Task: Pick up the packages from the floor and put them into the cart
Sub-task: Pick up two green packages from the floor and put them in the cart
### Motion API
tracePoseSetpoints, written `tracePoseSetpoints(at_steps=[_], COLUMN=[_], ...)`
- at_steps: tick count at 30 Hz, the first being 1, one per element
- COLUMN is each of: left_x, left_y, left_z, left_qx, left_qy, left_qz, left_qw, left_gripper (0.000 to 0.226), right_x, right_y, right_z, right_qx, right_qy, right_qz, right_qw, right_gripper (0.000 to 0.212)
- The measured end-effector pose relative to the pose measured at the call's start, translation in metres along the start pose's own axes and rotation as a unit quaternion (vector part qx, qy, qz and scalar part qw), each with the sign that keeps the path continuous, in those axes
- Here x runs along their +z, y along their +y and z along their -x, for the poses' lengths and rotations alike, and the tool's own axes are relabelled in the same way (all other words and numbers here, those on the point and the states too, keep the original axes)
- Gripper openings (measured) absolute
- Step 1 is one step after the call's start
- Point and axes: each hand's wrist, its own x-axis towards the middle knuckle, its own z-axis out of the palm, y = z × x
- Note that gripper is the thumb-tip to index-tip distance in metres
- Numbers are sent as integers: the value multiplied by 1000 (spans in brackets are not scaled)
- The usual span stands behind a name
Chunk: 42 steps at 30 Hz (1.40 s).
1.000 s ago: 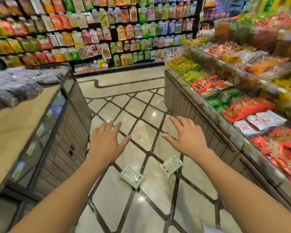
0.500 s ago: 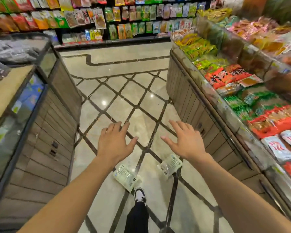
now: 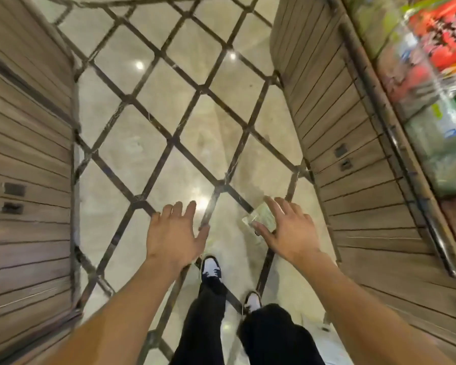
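Observation:
One small white-and-green package [image 3: 259, 217] lies on the tiled floor, partly covered by my right hand [image 3: 284, 230], which hovers over it with fingers spread and holds nothing. My left hand [image 3: 175, 233] reaches down beside it, fingers straight and spread, also holding nothing. The second package is hidden, likely under my left hand or arm. No cart is in view. The frame is motion-blurred.
Wood-slat counter bases flank the aisle: one on the left [image 3: 29, 180], one on the right [image 3: 353, 167]. Snack bins [image 3: 437, 75] sit atop the right counter. My black trousers and white-and-black shoes [image 3: 211, 267] stand on the diamond-patterned floor [image 3: 169, 122].
My view has tipped sharply down toward the floor. Both hands have dropped lower toward the packages, the right one now over a package. The shelves at the back are out of view.

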Motion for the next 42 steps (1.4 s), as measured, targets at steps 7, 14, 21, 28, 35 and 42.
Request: tracePoseSetpoints(at_steps=[7,14,21,28,35,42], left_x=[186,392,527,558,546,537], left_y=[3,-26,-44,-23,11,4], left_z=[-89,-173,-225,-243,-248,-264], left_qx=[-19,-101,-296,-264,-118,-158], left_qy=[-93,-137,-130,-147,-176,12], left_qz=[-18,9,146,186,132,204], left_qw=[995,985,935,935,968,966], left_gripper=[78,78,84,92,81,68], right_x=[190,377,486,519,528,510], right_y=[48,126,162,136,121,106], right_z=[-100,-192,-258,-276,-263,-285], right_qx=[24,87,173,141,-86,66], right_qy=[-89,-126,-130,-121,-149,58], right_qz=[-14,-39,-60,-29,67,-203], right_qw=[996,987,974,982,983,975], right_gripper=[91,80,82,86,77,75])
